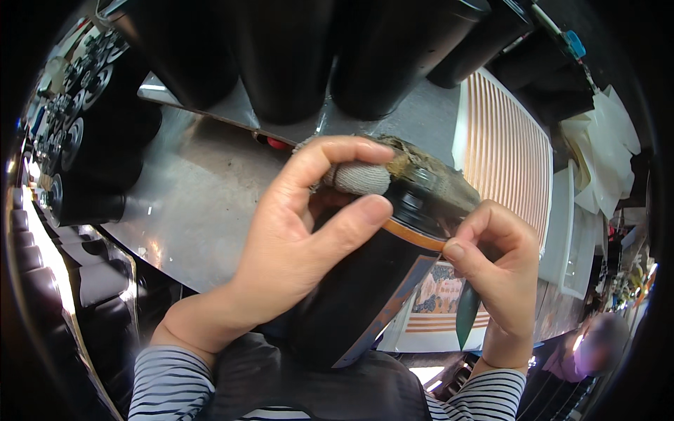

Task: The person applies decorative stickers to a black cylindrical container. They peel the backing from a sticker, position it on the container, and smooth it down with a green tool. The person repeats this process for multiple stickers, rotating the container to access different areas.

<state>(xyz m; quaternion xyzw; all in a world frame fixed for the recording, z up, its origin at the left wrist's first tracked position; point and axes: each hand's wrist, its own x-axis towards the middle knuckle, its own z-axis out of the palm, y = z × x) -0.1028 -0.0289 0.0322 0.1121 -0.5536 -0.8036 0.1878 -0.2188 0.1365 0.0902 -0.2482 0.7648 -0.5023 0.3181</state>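
A black cylinder (358, 302) leans from my lap toward the bench, with an orange strip (414, 236) around its upper end. My left hand (295, 224) is at that end, thumb and index finger spread apart and the thumb tip by the strip. Beneath its index finger is a rounded grey knitted covering (362, 179); I cannot tell whether a finger is inside. My right hand (495, 259) pinches the strip at the rim. Below its fingers hangs a flat, dark green pointed piece (467, 319). A worn, dirty cloth bundle (439, 175) lies behind the cylinder's end.
Several large black cylinders (281, 63) stand across the far side of the metal bench (189, 210). More sit at the left. A sheet of orange-brown strips (502, 147) lies at right, with white plastic bags (604, 151) beyond. Another person (576, 358) is at the lower right.
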